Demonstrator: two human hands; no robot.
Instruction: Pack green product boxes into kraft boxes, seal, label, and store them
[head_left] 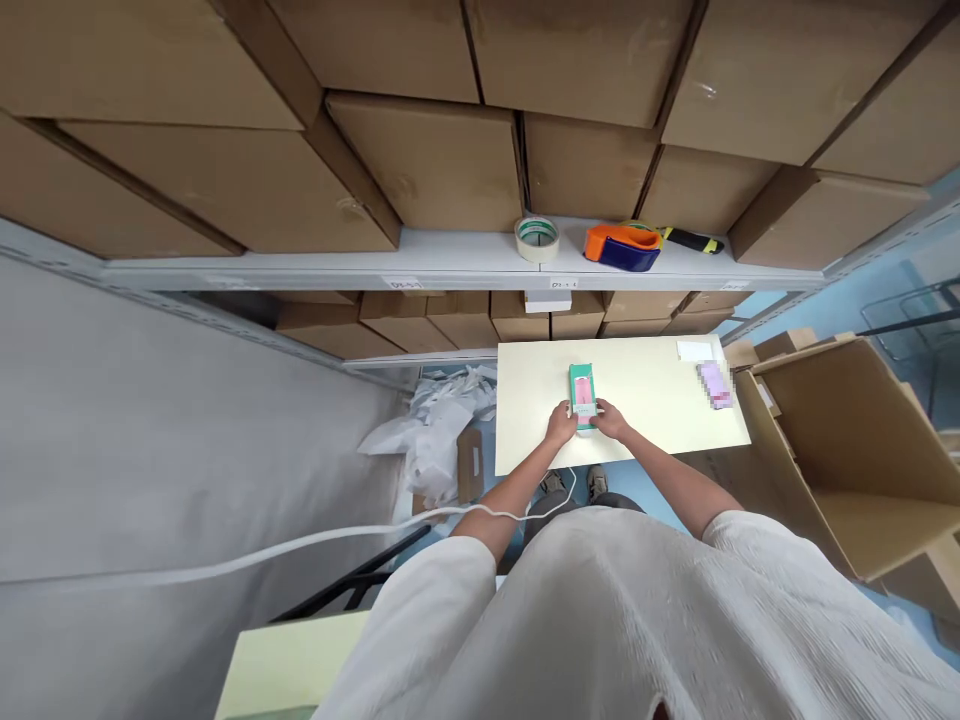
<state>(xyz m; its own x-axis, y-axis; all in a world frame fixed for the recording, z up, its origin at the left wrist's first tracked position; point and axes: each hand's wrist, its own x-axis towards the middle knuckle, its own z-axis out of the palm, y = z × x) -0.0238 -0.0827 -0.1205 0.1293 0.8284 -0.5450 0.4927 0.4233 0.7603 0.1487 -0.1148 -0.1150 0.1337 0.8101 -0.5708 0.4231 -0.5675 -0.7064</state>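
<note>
A small green box with a pink front is held upright in view over the pale yellow table, near its front edge. My left hand grips the box's lower left side with its fingers closed round the edge. On the lower right side, my right hand holds the same box. Whether the box rests on the tabletop or is slightly lifted, I cannot tell. A purple package and a white card lie at the table's right end.
Above the table, a grey shelf bears cardboard boxes, a tape roll, an orange and blue tape dispenser and a yellow-black cutter. A large open carton stands right. White paper is piled left; a white cable crosses my left arm.
</note>
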